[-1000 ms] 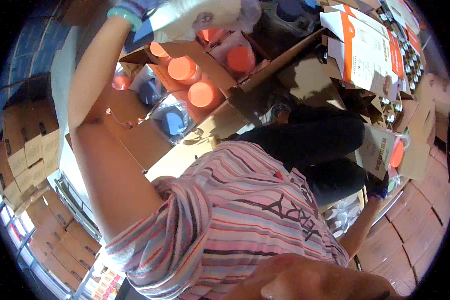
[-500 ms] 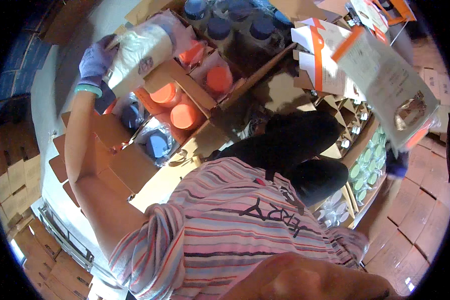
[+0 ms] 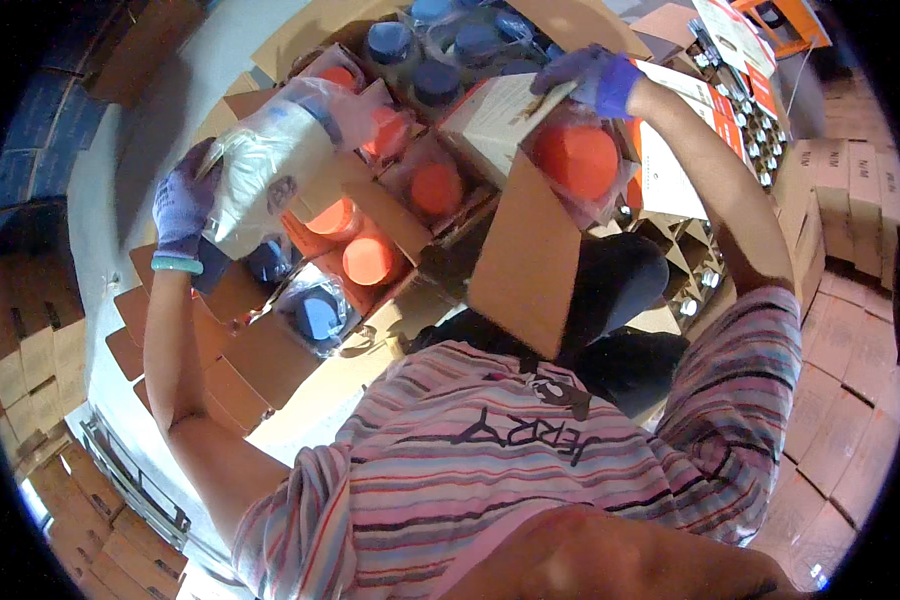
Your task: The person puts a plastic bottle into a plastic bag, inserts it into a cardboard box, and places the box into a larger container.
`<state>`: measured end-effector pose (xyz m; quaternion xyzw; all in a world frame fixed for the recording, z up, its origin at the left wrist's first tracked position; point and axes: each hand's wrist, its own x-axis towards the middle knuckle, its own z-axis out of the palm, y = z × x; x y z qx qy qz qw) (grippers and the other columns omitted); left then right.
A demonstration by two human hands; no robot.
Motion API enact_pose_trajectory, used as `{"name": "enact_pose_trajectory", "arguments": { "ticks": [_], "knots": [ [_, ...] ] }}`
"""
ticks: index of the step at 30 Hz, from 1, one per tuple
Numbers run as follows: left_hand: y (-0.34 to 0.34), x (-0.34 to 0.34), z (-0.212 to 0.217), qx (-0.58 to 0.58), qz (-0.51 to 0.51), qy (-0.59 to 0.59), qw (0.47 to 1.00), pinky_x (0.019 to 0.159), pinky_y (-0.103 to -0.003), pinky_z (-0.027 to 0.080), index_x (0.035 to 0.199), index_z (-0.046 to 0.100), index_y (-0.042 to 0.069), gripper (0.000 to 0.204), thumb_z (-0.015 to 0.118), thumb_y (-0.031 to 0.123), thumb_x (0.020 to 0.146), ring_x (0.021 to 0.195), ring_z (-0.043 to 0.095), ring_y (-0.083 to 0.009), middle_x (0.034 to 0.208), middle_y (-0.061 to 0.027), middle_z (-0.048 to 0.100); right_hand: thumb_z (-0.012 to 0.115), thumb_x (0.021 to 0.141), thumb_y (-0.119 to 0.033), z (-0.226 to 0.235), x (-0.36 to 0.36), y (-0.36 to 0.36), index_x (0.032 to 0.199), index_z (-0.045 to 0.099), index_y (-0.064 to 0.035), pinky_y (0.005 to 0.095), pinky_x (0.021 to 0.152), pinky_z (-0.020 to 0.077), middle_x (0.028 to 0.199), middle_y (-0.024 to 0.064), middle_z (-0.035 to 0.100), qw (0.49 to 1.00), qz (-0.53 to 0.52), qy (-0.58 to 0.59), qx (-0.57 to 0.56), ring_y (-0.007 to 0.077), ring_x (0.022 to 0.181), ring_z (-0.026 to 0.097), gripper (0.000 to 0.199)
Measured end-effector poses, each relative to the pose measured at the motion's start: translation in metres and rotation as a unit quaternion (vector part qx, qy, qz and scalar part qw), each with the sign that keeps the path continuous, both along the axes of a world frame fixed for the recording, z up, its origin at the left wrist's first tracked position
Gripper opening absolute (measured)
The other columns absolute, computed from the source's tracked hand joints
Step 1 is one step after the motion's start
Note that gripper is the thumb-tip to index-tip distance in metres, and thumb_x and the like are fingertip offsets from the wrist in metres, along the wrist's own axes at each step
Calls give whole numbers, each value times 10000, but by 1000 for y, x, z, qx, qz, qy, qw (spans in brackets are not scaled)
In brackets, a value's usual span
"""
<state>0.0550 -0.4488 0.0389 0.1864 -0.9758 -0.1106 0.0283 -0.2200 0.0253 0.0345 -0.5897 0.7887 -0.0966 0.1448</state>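
My left hand [image 3: 183,205], in a lavender knitted glove with a green cuff, is closed on a white jar [image 3: 270,170] wrapped in clear plastic. The jar lies tilted, its blue lid end pointing up and right. My right hand [image 3: 592,82], gloved in purple, grips the top edge of a small printed carton [image 3: 495,118]. Inside that carton sits a jar with an orange lid [image 3: 575,160] in clear plastic. One long brown flap [image 3: 525,255] hangs from the carton toward me. Between my hands, more orange-lidded jars [image 3: 368,260] stand in cardboard compartments.
Blue-lidded jars [image 3: 437,80] in plastic fill the far part of the large box. Another blue-lidded jar [image 3: 318,312] stands at the near left. Divided cartons with small white-capped bottles [image 3: 710,278] are on the right. Stacked brown boxes [image 3: 835,380] line the right side.
My right hand has swung from the far right to the upper middle, bringing the printed carton with it. My left hand and the white jar have shifted slightly down.
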Motion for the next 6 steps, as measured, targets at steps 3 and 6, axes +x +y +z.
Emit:
{"name": "enact_pose_trajectory", "arguments": {
  "ticks": [3,6],
  "knots": [
    [9,1,7,1,-6,5,1000,898,-384,475,1221,599,137,399,615,290,853,1068,604,-318,1148,-136,635,638,721,-71,-10,-47,-22,1098,671,-90,334,882,500,1111,109,666,986,-123,-81,80,260,975,644,379],
    [10,0,13,-9,-5,4,1000,893,-383,479,1229,596,139,406,622,288,852,1062,609,-310,1151,-133,635,648,694,-73,-25,-85,-30,1143,663,-108,330,887,501,1160,117,651,961,-158,-191,123,230,991,645,451]
  ]
}}
